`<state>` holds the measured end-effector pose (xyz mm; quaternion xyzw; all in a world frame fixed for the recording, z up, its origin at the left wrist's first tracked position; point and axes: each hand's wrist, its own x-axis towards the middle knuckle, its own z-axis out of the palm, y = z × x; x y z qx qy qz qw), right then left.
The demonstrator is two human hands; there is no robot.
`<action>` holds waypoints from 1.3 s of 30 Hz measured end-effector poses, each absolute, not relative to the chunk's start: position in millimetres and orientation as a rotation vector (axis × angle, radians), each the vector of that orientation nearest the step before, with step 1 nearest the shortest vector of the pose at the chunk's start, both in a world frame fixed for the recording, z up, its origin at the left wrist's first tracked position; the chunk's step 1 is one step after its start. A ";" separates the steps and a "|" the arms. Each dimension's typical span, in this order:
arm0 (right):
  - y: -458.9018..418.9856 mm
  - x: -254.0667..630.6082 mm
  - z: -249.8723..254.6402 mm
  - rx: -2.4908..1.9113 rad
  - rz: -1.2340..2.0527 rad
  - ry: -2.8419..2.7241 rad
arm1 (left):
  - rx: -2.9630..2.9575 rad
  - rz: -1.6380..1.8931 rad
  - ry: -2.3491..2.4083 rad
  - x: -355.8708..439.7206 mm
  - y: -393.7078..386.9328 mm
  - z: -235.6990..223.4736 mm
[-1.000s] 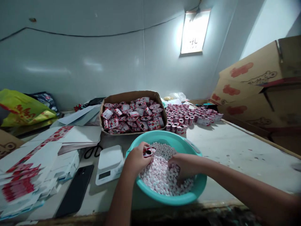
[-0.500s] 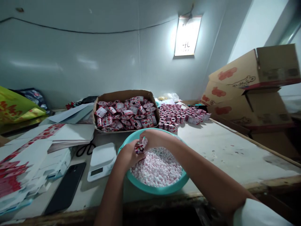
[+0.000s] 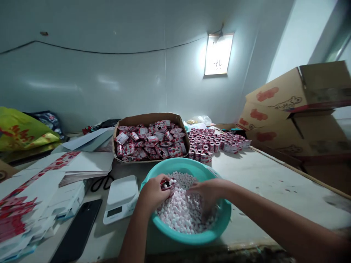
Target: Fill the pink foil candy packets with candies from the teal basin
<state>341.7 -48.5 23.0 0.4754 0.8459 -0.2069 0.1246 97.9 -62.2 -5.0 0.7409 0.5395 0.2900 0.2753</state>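
A teal plastic basin (image 3: 219,226) sits at the table's near edge, filled with small pink and white candies (image 3: 181,215). My left hand (image 3: 152,193) is closed around a small red-and-white packet (image 3: 168,183) held over the basin, with candies showing at its open top. My right hand (image 3: 207,193) is down in the candies on the right side of the basin, fingers curled into the pile; what it holds is hidden.
Behind the basin stand a cardboard tray of filled packets (image 3: 150,140) and a cluster of upright packets (image 3: 215,140). A white kitchen scale (image 3: 120,199), black phone (image 3: 78,230), scissors (image 3: 100,180) and stacks of flat printed cartons (image 3: 33,193) lie at left. Cardboard boxes (image 3: 296,106) stand at right.
My right hand has dropped from the packet's mouth back into the candies on the right of the basin. The left hand keeps holding the packet, now showing candies at its top.
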 end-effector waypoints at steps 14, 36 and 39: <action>-84.9 326.9 15.0 1.466 -0.611 2.522 | 2.262 0.644 1.413 97.6 -67.9 4.3; -88.5 290.3 8.9 1.475 -0.636 3.306 | 2.091 0.800 1.495 99.0 -72.0 1.0; -91.3 285.0 10.2 1.394 -0.667 3.298 | 2.054 0.791 1.500 98.8 -72.0 2.0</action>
